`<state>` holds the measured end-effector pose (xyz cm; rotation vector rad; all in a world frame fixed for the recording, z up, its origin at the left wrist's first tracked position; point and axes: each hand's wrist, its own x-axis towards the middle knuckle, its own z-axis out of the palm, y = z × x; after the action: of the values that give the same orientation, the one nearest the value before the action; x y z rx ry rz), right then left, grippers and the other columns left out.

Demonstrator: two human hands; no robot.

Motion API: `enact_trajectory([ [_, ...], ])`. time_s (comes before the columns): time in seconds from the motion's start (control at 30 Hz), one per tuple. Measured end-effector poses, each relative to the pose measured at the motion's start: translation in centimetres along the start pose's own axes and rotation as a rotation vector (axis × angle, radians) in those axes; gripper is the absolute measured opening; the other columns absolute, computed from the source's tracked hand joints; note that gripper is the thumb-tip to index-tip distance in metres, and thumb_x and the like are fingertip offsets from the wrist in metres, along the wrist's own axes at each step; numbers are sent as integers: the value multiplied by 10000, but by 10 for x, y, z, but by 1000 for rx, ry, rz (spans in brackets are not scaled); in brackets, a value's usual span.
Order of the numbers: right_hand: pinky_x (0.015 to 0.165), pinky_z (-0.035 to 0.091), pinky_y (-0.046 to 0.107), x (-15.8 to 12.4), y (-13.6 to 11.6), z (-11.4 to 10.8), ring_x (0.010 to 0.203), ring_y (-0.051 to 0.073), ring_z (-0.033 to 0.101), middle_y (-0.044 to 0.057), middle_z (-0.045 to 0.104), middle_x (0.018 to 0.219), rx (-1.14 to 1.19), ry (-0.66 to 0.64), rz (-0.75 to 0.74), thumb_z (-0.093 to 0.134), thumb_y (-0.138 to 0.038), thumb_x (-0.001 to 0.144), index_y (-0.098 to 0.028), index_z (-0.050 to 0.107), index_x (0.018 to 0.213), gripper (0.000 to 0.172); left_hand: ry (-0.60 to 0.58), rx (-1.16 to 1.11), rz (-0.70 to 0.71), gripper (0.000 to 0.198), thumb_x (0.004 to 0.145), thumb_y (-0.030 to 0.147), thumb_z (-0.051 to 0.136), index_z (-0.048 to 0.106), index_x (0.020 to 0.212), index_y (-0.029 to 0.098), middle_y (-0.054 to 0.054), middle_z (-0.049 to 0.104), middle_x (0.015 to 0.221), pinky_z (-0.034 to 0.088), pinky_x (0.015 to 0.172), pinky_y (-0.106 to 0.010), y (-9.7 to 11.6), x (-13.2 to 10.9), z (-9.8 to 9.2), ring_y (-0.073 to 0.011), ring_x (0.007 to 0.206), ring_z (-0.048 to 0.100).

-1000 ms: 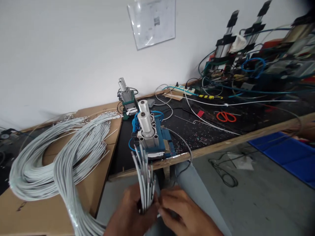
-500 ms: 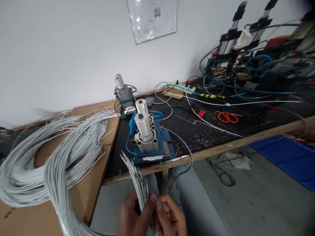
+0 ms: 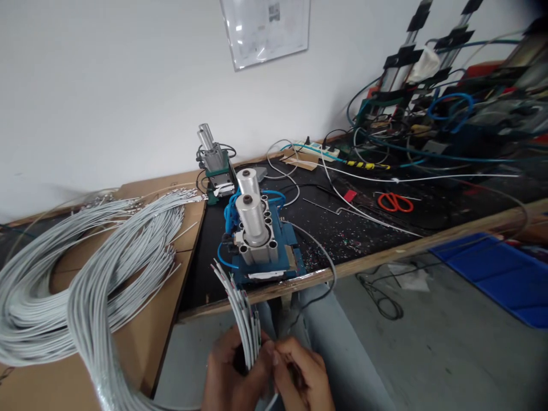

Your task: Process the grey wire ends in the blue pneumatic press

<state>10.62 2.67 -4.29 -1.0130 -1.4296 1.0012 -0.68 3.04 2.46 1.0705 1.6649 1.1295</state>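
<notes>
My left hand (image 3: 235,371) is closed around a bunch of thin grey-white cables (image 3: 242,319), whose cut ends fan upward with small coloured wire tips showing. Right beside it, my right hand (image 3: 302,374) has thumb and fingers pinched together, almost touching the left thumb. A single white cable (image 3: 272,402) shows beneath the pinch; its end is hidden by the fingers. Just beyond the hands stands a blue pneumatic press (image 3: 263,251) with two silver cylinders, at the bench's front edge.
Large coils of grey-white cable (image 3: 34,319) lie on cardboard (image 3: 141,348) at left. A second small press (image 3: 214,162) stands behind. Orange-handled scissors (image 3: 394,202), a power strip (image 3: 317,150) and loose cables lie on the black bench (image 3: 325,228). A blue tray (image 3: 488,277) sits below at right.
My right hand has shifted slightly to the right, and more of the white cable shows below it. My left hand keeps its hold on the bunch. The view has tilted slightly.
</notes>
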Motion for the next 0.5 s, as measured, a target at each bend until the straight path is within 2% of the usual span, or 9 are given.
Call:
enact_trajectory([
  [0.1, 579, 445, 230, 24, -4, -35, 539, 128, 533, -15, 600, 618, -288, -260, -422, 394, -272, 1100, -215, 611, 768, 401, -70, 151, 147, 101, 686, 228, 717, 699, 590, 206, 42, 543, 497, 339, 463, -225, 7, 5, -4, -125, 457, 453],
  [0.13, 609, 459, 242, 30, -5, -43, 561, 139, 555, -8, 612, 624, -345, -308, -484, 390, -238, 1095, -219, 605, 740, 416, -96, 182, 179, 103, 676, 200, 698, 695, 574, 208, 36, 552, 507, 335, 472, -229, 9, 6, -5, -129, 468, 458],
  [0.2, 631, 468, 251, 33, -5, -49, 580, 149, 575, -3, 622, 631, -359, -347, -481, 414, -211, 1079, -224, 611, 728, 403, -127, 183, 179, 116, 674, 188, 683, 690, 560, 207, 35, 539, 505, 323, 478, -235, 14, 7, -3, -129, 471, 441],
  [0.3, 511, 403, 223, 16, -2, -29, 493, 125, 509, -34, 554, 569, -131, -148, -207, 490, -317, 1058, -226, 628, 742, 357, -44, 75, 57, 163, 695, 269, 732, 671, 561, 200, 49, 492, 469, 319, 458, -232, 14, 5, 2, -120, 447, 391],
  [0.33, 472, 373, 214, 8, -1, -16, 471, 117, 488, -43, 529, 553, -28, -41, -16, 501, -384, 1059, -223, 631, 752, 370, 8, 25, 15, 192, 695, 305, 761, 664, 569, 198, 51, 492, 458, 333, 453, -230, 12, 3, 4, -120, 439, 401],
  [0.4, 412, 321, 209, -6, 0, 11, 392, 98, 361, -73, 439, 484, 232, 65, 296, 494, -570, 1030, -223, 586, 721, 474, 83, -74, -52, 304, 694, 406, 820, 635, 570, 199, 51, 503, 429, 370, 441, -230, 6, -2, 8, -124, 410, 441],
  [0.5, 399, 315, 201, -15, -5, 38, 383, 89, 320, -82, 392, 446, 411, 182, 480, 571, -741, 906, -225, 541, 657, 573, 114, -168, -114, 495, 688, 622, 828, 602, 572, 197, 40, 521, 390, 374, 380, -223, -6, -6, 11, -122, 336, 455],
])
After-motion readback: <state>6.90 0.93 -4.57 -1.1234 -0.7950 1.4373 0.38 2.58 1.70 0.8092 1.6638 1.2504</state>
